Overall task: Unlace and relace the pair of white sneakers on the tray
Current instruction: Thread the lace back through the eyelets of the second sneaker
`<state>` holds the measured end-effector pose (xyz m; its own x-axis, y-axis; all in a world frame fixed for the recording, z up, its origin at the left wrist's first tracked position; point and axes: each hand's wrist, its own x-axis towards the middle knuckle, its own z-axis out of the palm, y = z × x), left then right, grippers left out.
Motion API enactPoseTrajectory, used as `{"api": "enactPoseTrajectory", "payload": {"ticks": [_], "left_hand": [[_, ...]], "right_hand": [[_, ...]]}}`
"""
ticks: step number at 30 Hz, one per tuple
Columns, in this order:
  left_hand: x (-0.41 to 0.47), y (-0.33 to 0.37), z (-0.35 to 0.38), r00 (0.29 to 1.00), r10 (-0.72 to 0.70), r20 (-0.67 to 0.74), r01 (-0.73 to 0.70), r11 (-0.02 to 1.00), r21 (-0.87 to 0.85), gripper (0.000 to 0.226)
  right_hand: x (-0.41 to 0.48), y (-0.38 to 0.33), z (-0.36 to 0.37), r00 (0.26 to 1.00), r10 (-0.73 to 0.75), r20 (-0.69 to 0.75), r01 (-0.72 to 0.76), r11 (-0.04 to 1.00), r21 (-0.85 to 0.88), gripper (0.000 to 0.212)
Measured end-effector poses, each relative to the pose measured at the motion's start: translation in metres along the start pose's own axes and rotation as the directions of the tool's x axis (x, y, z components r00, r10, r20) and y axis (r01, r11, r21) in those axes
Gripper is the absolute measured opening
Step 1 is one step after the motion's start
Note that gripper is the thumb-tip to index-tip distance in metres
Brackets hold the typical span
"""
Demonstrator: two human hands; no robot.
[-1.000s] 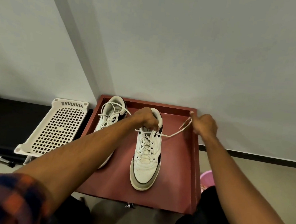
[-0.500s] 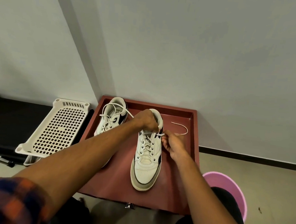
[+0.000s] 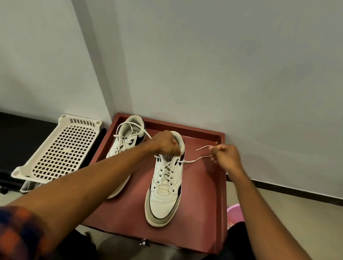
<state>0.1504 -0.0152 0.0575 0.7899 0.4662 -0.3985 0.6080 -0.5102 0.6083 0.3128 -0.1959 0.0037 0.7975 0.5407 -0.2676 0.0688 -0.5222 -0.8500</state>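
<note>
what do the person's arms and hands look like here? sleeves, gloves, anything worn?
Nothing is worn on the left hand or the right hand: no gloves, and no ring or watch shows. Both forearms are uncovered. The left arm has a plaid sleeve, dark blue and orange, ending near the elbow. No sleeve shows on the right arm in frame.

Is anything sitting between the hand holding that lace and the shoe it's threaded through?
Nothing visible. The lace runs free from the right hand to the sneaker at its top eyelet, over bare tray floor.

Two sneakers [image 3: 162, 200]; two hands [image 3: 166, 143]; one tray [image 3: 202, 195]; one basket [image 3: 59, 152]
</note>
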Motion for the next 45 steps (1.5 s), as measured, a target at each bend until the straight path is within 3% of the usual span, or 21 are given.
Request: {"api": "enactPoseTrajectory", "payload": {"ticks": [3,5,7,11,14,17,19,21,23,27,36,39,42,45], "left_hand": [[-0.007,-0.013,0.004,0.963,0.083,-0.256,-0.139,0.968,-0.210,0.006],[-0.017,-0.026,0.009,0.894,0.081,-0.442,-0.205,0.948,-0.242,0.005],[-0.024,-0.045,0.013,0.854,0.117,-0.507,-0.249,0.947,-0.201,0.011],[-0.034,-0.076,0.020,0.921,0.123,-0.369,-0.192,0.969,-0.157,0.024],[-0.040,-0.081,0.023,0.963,0.102,-0.249,-0.157,0.964,-0.213,0.026],[-0.042,-0.079,0.022,0.978,0.116,-0.174,-0.141,0.980,-0.141,0.041],[-0.046,-0.076,0.019,0.976,0.150,-0.159,-0.167,0.981,-0.094,0.045],[-0.053,-0.072,0.012,0.968,0.179,-0.177,-0.194,0.978,-0.070,0.044],[-0.062,-0.066,0.001,0.964,0.197,-0.179,-0.216,0.972,-0.091,0.042],[-0.080,-0.053,-0.022,0.968,0.179,-0.177,-0.209,0.964,-0.168,0.045],[-0.104,-0.006,-0.047,0.980,0.126,-0.152,-0.182,0.876,-0.446,0.032],[-0.109,0.026,-0.051,0.981,0.150,-0.127,-0.196,0.803,-0.563,0.022],[-0.108,0.049,-0.053,0.970,0.202,-0.135,-0.243,0.802,-0.546,0.020],[-0.100,0.063,-0.057,0.963,0.206,-0.172,-0.267,0.806,-0.528,0.019]], "right_hand": [[-0.020,0.003,0.028,0.984,-0.124,0.130,0.131,0.990,-0.047,0.018],[-0.032,0.006,0.050,0.965,-0.145,0.218,0.154,0.988,-0.028,0.025],[-0.037,0.010,0.067,0.959,-0.169,0.226,0.178,0.984,-0.021,0.029],[-0.037,0.009,0.068,0.959,-0.216,0.184,0.259,0.933,-0.252,0.006],[-0.045,0.001,0.060,0.943,-0.171,0.286,0.264,0.906,-0.330,0.014],[-0.050,-0.004,0.052,0.909,-0.078,0.409,0.244,0.895,-0.374,0.026],[-0.056,-0.008,0.046,0.881,-0.072,0.469,0.232,0.927,-0.294,0.030],[-0.065,-0.014,0.044,0.859,-0.080,0.506,0.139,0.987,-0.079,0.026],[-0.071,-0.020,0.042,0.882,-0.092,0.463,0.085,0.996,0.035,0.029],[-0.083,-0.034,0.038,0.942,-0.148,0.301,0.151,0.988,0.015,0.025],[-0.115,-0.090,0.035,0.936,-0.328,0.127,0.323,0.945,0.060,0.028],[-0.121,-0.108,0.041,0.957,-0.276,0.089,0.239,0.924,0.298,0.028],[-0.122,-0.115,0.050,0.968,-0.231,0.101,0.139,0.823,0.551,0.024],[-0.117,-0.117,0.056,0.969,-0.217,0.115,0.091,0.752,0.653,0.028]]}}
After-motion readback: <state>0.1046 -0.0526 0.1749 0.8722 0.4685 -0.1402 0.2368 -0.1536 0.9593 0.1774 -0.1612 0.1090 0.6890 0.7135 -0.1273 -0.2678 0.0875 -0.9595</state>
